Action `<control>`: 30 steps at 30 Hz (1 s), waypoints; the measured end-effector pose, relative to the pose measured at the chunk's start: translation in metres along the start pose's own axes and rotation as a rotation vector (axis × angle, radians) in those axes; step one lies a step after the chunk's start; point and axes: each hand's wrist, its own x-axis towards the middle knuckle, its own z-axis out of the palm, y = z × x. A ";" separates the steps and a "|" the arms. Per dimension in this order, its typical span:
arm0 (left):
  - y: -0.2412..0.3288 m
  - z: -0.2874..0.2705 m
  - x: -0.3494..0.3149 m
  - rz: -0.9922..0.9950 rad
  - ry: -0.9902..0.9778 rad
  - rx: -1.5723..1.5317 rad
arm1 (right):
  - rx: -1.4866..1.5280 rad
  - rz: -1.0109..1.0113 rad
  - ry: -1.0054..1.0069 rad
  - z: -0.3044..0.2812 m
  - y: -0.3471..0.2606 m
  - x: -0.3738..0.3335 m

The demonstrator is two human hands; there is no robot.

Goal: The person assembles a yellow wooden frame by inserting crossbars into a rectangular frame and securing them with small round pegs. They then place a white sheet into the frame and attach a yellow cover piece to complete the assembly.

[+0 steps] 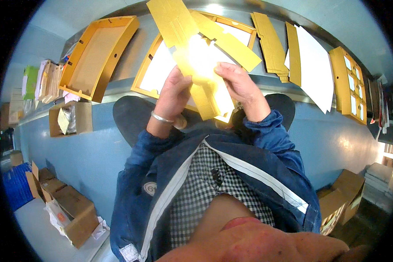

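Note:
Both my hands hold a flat, die-cut gold cardboard blank (196, 52) up in front of me, over the edge of a blue workbench (126, 65). My left hand (174, 94), with a silver bracelet on the wrist, grips its left side. My right hand (240, 87) pinches its right side, fingers curled over the card. The blank's flaps stick out upward and to the right. Behind it lies an open gold tray (150, 72) with a white inside.
An empty gold tray (98, 54) sits at the left of the bench. Flat gold blanks (270, 43), white sheets (314, 65) and a windowed gold piece (349, 83) lie to the right. Brown cartons stand on the floor at lower left (72, 212) and lower right (343, 196).

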 end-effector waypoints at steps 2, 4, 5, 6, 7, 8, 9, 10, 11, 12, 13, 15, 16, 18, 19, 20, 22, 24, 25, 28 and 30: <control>0.000 0.011 -0.006 0.006 -0.049 -0.117 | 0.293 -0.006 -0.059 0.024 0.008 -0.007; 0.003 0.016 -0.006 0.016 -0.057 -0.087 | 0.376 -0.032 -0.020 0.023 0.024 -0.007; 0.005 0.016 -0.005 0.027 -0.035 0.002 | 0.364 -0.036 -0.008 0.016 0.029 -0.006; 0.006 0.016 -0.004 0.037 -0.012 0.090 | 0.353 -0.039 0.004 0.012 0.029 -0.006; 0.009 0.009 0.001 -0.023 0.011 0.188 | -0.056 -0.050 0.062 0.006 0.014 -0.003; 0.010 0.004 0.001 -0.070 0.035 0.271 | -0.190 -0.044 0.128 -0.006 0.001 0.003; 0.009 0.001 0.002 -0.116 0.056 0.358 | -0.325 -0.043 0.194 -0.018 -0.013 0.010; 0.006 -0.004 0.003 -0.163 0.076 0.444 | -0.459 -0.042 0.263 -0.018 -0.025 0.015; -0.002 -0.011 0.002 -0.143 0.021 0.543 | -0.468 -0.136 0.320 -0.015 -0.035 0.019; -0.004 -0.007 -0.002 -0.153 -0.013 0.578 | -0.471 -0.222 0.375 -0.001 -0.047 0.023; -0.006 -0.001 -0.004 -0.158 -0.051 0.614 | -0.520 -0.291 0.380 0.006 -0.057 0.027; -0.010 0.003 -0.005 -0.222 -0.090 0.587 | -0.541 -0.259 0.318 -0.002 -0.065 0.034; -0.011 0.003 -0.001 -0.157 -0.039 0.594 | -0.552 -0.244 0.283 -0.004 -0.067 0.038; -0.014 0.003 0.013 -0.033 0.067 0.599 | -0.645 -0.295 0.254 -0.003 -0.064 0.036; -0.004 0.012 0.020 0.197 0.089 0.711 | -0.713 -0.289 0.239 -0.005 -0.063 0.033; 0.007 0.021 0.025 0.204 0.113 0.568 | -0.781 -0.282 0.224 -0.008 -0.063 0.030; 0.029 0.035 0.034 0.232 0.152 0.289 | -0.846 -0.227 0.145 -0.009 -0.063 0.029; 0.033 0.029 0.034 0.180 0.133 0.370 | -0.766 -0.169 0.126 0.000 -0.063 0.023; 0.031 0.020 0.033 0.137 0.110 0.419 | -0.745 -0.180 0.147 0.004 -0.066 0.023; 0.027 0.019 0.028 0.067 0.031 0.318 | -0.648 -0.208 0.162 0.016 -0.070 0.024; 0.027 0.013 0.026 0.034 -0.039 0.241 | -0.503 -0.142 0.047 0.013 -0.069 0.023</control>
